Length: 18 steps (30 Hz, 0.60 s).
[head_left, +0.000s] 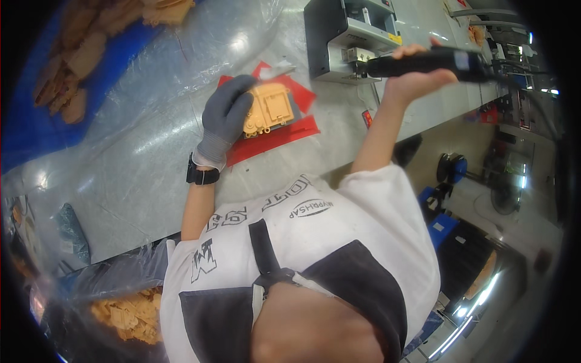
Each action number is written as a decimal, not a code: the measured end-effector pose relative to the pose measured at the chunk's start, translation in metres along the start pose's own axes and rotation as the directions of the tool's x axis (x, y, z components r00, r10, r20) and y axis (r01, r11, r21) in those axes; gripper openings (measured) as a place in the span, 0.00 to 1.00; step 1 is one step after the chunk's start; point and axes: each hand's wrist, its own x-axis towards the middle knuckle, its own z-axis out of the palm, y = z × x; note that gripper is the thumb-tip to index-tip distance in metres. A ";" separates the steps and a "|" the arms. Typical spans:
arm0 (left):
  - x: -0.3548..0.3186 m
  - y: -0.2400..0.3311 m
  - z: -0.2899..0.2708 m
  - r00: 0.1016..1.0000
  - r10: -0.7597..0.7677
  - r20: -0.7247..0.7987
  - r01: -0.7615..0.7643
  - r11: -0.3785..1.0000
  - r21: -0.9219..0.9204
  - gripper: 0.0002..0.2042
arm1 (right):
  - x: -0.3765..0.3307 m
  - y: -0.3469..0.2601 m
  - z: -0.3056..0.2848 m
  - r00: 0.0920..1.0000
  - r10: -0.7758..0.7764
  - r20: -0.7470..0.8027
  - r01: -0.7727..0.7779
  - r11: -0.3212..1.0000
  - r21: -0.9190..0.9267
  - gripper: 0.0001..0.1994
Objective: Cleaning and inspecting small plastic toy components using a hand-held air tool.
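My left hand [221, 116], in a grey glove, rests closed around the left side of an orange plastic housing [272, 109]. The housing has small loops along its near edge and a rectangular recess on top. It sits over red sheets or pads [275, 139] on the workbench. Bare, my right hand [414, 80] is wrapped around a black electric screwdriver [451, 64], held almost level. The screwdriver's front end points left, at the lower part of a black box-shaped machine [330, 45], perhaps a screw feeder. Whether the tip touches it, I cannot tell.
Brownish-orange plastic parts [75, 57] lie on a blue sheet [124, 75] at far left, partly under clear film. A bag of orange pieces [130, 317] is below the bench at lower left. A small red-and-black item [367, 118] lies near the bench's [145, 199] right edge.
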 end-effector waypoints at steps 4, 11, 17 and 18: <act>0.000 0.000 -0.003 1.000 -0.020 -0.004 0.020 0.999 -0.035 0.12 | -0.008 -0.001 0.004 0.990 0.126 0.059 -0.122 0.990 -0.076 0.43; 0.002 -0.004 -0.006 0.997 0.074 -0.015 -0.074 0.997 0.036 0.11 | -0.074 -0.042 0.020 0.919 0.077 0.387 -0.244 0.882 0.403 0.45; 0.003 -0.007 -0.004 0.996 0.091 -0.009 -0.091 0.996 0.024 0.11 | -0.051 -0.046 0.020 0.987 0.033 0.159 -0.080 0.952 0.296 0.43; 0.002 -0.007 -0.004 0.996 0.094 -0.008 -0.094 0.995 0.031 0.11 | -0.042 -0.043 0.014 0.999 -0.004 0.037 -0.001 0.990 0.143 0.42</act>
